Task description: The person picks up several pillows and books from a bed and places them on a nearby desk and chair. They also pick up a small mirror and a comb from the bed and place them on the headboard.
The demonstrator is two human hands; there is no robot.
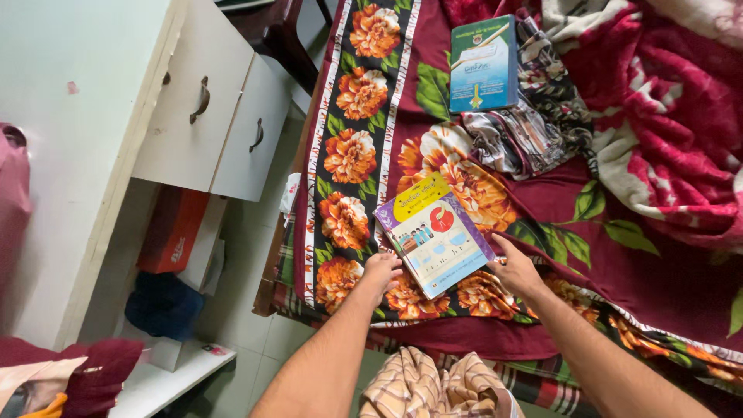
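A thin colourful book (433, 234) with a purple, yellow and pale blue cover lies on the bed's maroon floral sheet (371, 147). My left hand (381, 271) touches its lower left edge, fingers curled at the cover. At its right edge rests my right hand (514, 268), fingers against the cover. Farther up the bed a second book (484, 63), blue and green, lies flat on crumpled patterned cloth (526, 124).
A red floral blanket (665, 116) is heaped at the right. A white desk with two drawers (217, 116) stands to the left of the bed, with an orange box (172, 230) and dark blue cloth (162, 306) under it. Checked fabric (433, 387) is below my arms.
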